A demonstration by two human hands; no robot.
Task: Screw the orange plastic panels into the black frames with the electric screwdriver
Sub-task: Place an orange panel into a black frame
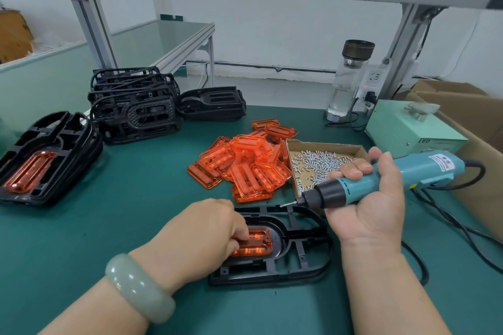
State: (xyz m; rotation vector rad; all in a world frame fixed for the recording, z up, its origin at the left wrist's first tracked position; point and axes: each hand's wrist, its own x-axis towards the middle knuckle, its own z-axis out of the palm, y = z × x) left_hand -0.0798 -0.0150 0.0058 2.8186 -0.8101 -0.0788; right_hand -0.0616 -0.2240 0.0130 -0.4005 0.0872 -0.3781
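The left hand [201, 236] hides the left end of the orange panel [257, 246], curled fingers holding it seated in the black frame [298, 255] on the table [136, 198], while the right hand [370, 201] grips the electric screwdriver [386, 178], its bit above the frame's far edge.
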